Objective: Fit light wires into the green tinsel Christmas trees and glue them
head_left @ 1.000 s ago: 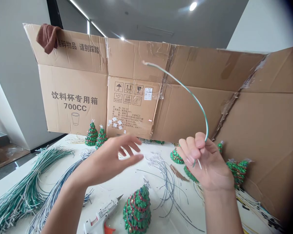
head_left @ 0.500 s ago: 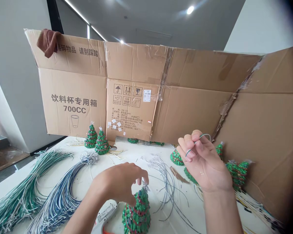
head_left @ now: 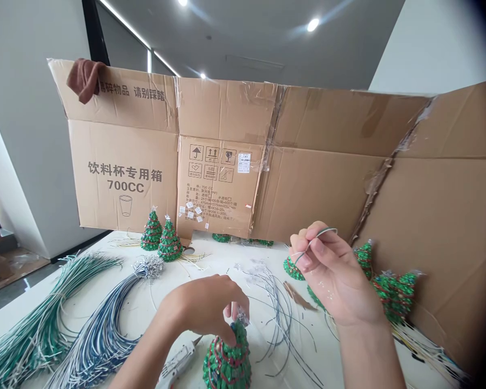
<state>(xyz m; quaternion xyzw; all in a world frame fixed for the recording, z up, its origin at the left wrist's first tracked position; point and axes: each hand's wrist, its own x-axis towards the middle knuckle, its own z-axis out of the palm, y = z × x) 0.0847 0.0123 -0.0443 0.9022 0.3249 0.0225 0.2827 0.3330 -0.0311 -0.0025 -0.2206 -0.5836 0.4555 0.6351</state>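
A small green tinsel Christmas tree (head_left: 228, 363) with red garlands stands upright at the near middle. My left hand (head_left: 210, 305) is curled round its tip, thumb in front and fingers partly hidden behind the clear star. My right hand (head_left: 328, 273) is raised with the palm toward me. Between its thumb and fingers it pinches a thin green-and-white wire (head_left: 327, 230), bent into a small loop. Beside the tree, partly below my left forearm, lies a white glue gun (head_left: 180, 361). Loose blue-and-white wires (head_left: 281, 308) are spread on the table between my hands.
Bundles of green wires (head_left: 44, 313) and blue wires (head_left: 105, 324) lie at left. Finished-looking trees (head_left: 170, 240) stand at the back left, with more trees (head_left: 395, 294) at right. An opened cardboard carton (head_left: 222, 162) walls off the table's back, a brown cloth (head_left: 85, 80) over its edge.
My left hand has come down and right slightly, its thumb now on the tree's top. My right hand has shifted a little left with the wire. The view has tilted slightly up.
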